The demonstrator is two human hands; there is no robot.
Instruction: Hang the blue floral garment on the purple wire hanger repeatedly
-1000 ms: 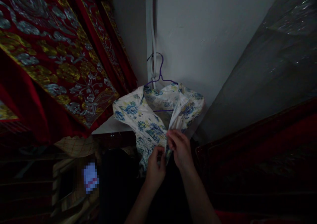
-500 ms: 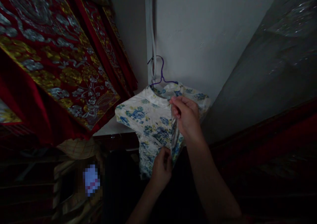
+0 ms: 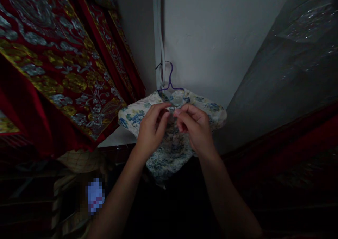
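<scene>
A short-sleeved white blouse (image 3: 176, 154) with blue, green and yellow flowers hangs from a purple hanger (image 3: 170, 85). My left hand (image 3: 153, 128) is at the left side of its collar, thumb and forefinger curved around the edge with a small gap showing between their tips. Close beside it, my right hand (image 3: 196, 124) pinches the front edge just under the neckline, its other fingers curled in. The two sets of fingertips nearly meet. Both hands cover much of the upper front, and the blouse's lower end tapers toward my dark clothing.
Red cloth (image 3: 79, 66) with gold and silver embroidery hangs at left. A pale cord (image 3: 161, 38) runs down the white wall (image 3: 211, 31) to the hanger's hook. Clear plastic sheeting (image 3: 298, 45) is at right, above dark red fabric (image 3: 303, 147). A blurred-out pale patch (image 3: 95, 196) lies lower left.
My right hand has risen along the blouse's front edge to the collar, drawing the front together. My left hand has left the lower front and come up beside it.
</scene>
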